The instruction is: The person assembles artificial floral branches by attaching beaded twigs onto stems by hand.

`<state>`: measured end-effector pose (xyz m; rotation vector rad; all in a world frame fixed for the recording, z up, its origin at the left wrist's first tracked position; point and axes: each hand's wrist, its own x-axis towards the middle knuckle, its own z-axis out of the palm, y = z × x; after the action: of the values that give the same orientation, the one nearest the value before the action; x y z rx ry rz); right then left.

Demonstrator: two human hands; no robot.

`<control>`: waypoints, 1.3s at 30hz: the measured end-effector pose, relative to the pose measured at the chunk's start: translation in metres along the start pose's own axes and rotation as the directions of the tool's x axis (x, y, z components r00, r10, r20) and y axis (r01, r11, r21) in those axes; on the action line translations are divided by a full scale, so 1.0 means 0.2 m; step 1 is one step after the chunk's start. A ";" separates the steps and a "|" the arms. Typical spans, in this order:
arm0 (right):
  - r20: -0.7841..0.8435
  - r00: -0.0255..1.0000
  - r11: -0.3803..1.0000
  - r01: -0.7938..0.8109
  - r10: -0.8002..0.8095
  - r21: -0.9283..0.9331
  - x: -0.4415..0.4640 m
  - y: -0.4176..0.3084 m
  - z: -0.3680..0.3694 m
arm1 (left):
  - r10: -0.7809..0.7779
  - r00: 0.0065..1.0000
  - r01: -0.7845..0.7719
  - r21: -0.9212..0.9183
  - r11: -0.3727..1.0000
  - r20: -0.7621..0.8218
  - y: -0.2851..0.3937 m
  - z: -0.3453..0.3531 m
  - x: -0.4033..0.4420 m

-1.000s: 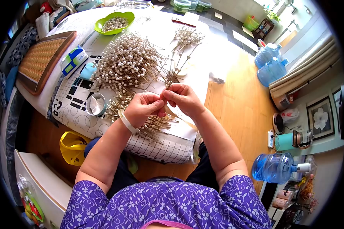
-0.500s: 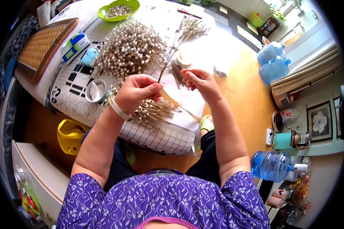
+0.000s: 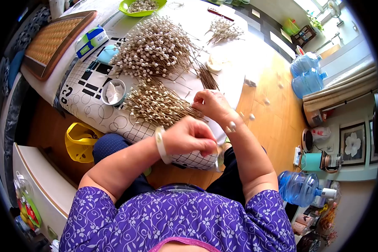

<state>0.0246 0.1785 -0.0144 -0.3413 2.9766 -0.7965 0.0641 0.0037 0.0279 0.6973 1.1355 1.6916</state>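
My left hand (image 3: 189, 136) is closed, thumb pressed on curled fingers, low in front of the table edge. From it a blurred stem with white buds (image 3: 232, 126) seems to reach up and right across my right forearm; the stem itself hardly shows. My right hand (image 3: 216, 105) is bent down with fingers pinched, at the cut ends of a bundle of short budded stems (image 3: 164, 103). What lies between those fingers is hidden. Behind the bundle lies a large heap of white-budded stems (image 3: 155, 48). Bare brown stalks (image 3: 208, 77) lie just beyond my right hand.
A small tub (image 3: 113, 92) with white contents stands left of the bundle. Further back are a tissue pack (image 3: 91, 42), a green bowl (image 3: 126, 9), a roll of pale tape (image 3: 215, 63) and another budded bunch (image 3: 224, 30). A yellow bag (image 3: 80, 143) sits below the table's left side.
My left hand has come down and right, toward my body, and its stem has swung from upright to the right. My right hand has moved down to the bundle; the tan strip is out of sight.
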 end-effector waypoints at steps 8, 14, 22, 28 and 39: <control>0.026 1.000 0.999 0.010 -0.009 -0.036 0.00 -0.06 -0.03 | -0.117 0.984 0.122 -0.030 0.992 0.136 -0.12 0.07 0.02; 0.066 0.997 0.996 0.047 -0.042 -0.075 0.00 -0.03 -0.01 | -0.137 0.980 0.138 0.005 0.990 0.146 -0.13 0.08 0.03; 0.139 0.989 0.863 -0.108 0.044 0.493 -0.05 0.00 -0.14 | -0.152 0.975 0.151 0.016 0.988 0.163 -0.15 0.07 0.05; 0.211 0.948 0.695 -0.317 0.236 0.645 -0.18 0.10 -0.22 | -0.169 0.969 0.174 -0.015 0.985 0.178 -0.17 0.08 0.04; -0.168 0.980 0.994 -0.110 0.111 0.015 -0.21 0.06 -0.05 | -0.173 0.952 0.183 -0.016 0.983 0.253 -0.21 0.13 0.04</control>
<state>0.0620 0.2027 -0.0124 -0.1122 3.1145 -0.8617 0.0991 0.0262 -0.0008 0.7380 0.9548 1.4251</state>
